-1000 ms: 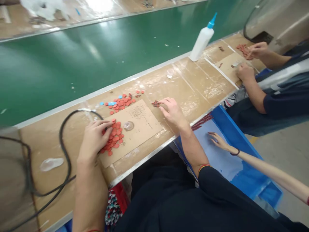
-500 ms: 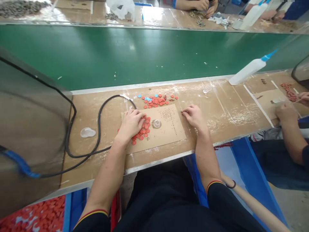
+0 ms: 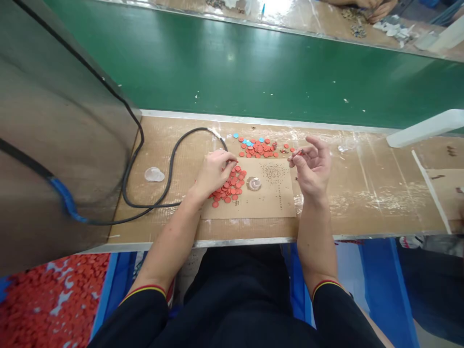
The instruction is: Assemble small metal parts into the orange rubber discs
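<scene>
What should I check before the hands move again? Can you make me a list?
1. Left hand holding something: ok, it seems to pinch a red disc.
2. Right hand holding something: ok, a small red piece is at its fingertips.
3. Cup on the card: ok.
4. Blue discs kept apart from red ones: not ok, some lie among them.
5. Bottle capped: cannot tell, its top is out of view.
</scene>
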{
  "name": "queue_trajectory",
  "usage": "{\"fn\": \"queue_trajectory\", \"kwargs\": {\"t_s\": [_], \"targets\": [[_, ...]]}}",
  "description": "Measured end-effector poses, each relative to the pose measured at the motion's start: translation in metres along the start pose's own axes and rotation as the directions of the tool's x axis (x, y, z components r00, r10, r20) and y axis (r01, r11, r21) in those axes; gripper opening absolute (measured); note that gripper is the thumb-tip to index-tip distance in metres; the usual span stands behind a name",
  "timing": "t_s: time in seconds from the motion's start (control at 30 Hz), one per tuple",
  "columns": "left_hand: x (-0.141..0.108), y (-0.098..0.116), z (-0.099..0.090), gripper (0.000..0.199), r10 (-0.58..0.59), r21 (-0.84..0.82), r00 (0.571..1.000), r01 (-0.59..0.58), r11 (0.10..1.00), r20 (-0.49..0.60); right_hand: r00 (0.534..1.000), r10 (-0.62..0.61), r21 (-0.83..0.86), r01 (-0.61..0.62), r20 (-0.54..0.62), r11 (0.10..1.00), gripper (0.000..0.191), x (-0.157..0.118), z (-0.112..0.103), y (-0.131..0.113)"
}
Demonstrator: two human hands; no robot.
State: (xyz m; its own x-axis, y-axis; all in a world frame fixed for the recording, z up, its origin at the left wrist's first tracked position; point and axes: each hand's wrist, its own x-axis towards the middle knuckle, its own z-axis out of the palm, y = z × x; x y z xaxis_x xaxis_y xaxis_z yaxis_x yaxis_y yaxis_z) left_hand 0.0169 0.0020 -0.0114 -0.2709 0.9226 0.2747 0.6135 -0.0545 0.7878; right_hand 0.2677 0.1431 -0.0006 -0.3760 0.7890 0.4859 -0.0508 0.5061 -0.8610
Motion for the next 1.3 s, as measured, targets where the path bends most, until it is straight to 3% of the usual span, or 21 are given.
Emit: {"fn": "queue_trajectory", "kwargs": {"t_s": [0.1,0.17,0.23,0.33,0.47,0.57,0.7,0.87,1.0,1.13,1.3], "targets": [[0.001,-0.001,0.003,0.009,-0.09,-0.407,0.989,0.036,0.913,-0.114,0.995,0.101,0.134,-0.101,0.011,0.986,0.03,-0.017,0.02,0.004],[0.001,-0.001,0.006,0.01,-0.21,-0.697,0.976,0.106,0.709,-0.065,0.983,0.18,0.209,-0.184,0.042,0.96,0.026,-0.026,0.025,0.004],[0.002,0.001,0.008,0.013,-0.313,-0.876,0.949,0.178,0.449,0.033,0.97,0.231,0.251,-0.244,0.081,0.937,0.024,-0.03,0.027,0.003],[0.004,0.005,0.005,0.013,-0.416,-0.949,0.89,0.274,0.158,0.187,0.963,0.248,0.263,-0.268,0.105,0.927,0.02,-0.03,0.027,0.001],[0.006,0.013,-0.002,0.027,-0.477,-0.928,0.812,0.373,-0.017,0.335,0.974,0.223,0.26,-0.227,0.046,0.939,0.016,-0.028,0.025,-0.002],[0.005,0.014,-0.003,0.025,-0.484,-0.926,0.801,0.375,-0.051,0.351,0.98,0.2,0.205,-0.193,-0.011,0.96,0.016,-0.028,0.022,-0.004],[0.004,0.009,0.0,0.016,-0.473,-0.93,0.817,0.367,-0.012,0.329,0.986,0.164,0.103,-0.161,-0.02,0.982,0.022,-0.028,0.018,-0.006],[0.002,0.006,0.002,0.013,-0.412,-0.918,0.844,0.395,0.043,0.344,0.992,0.115,0.116,-0.119,0.044,0.986,0.018,-0.031,0.022,-0.007],[-0.001,0.006,0.001,0.022,-0.353,-0.905,0.874,0.402,0.138,0.334,0.991,0.11,0.145,-0.12,0.074,0.982,0.022,-0.033,0.024,-0.009],[-0.005,0.003,0.002,0.025,-0.321,-0.903,0.893,0.385,0.188,0.314,0.991,0.084,0.098,-0.094,0.1,0.991,0.022,-0.033,0.022,-0.013],[-0.004,0.005,0.003,0.015,-0.298,-0.901,0.913,0.356,0.246,0.279,0.972,0.059,0.014,-0.064,0.226,0.998,0.014,-0.031,0.021,-0.015]]}}
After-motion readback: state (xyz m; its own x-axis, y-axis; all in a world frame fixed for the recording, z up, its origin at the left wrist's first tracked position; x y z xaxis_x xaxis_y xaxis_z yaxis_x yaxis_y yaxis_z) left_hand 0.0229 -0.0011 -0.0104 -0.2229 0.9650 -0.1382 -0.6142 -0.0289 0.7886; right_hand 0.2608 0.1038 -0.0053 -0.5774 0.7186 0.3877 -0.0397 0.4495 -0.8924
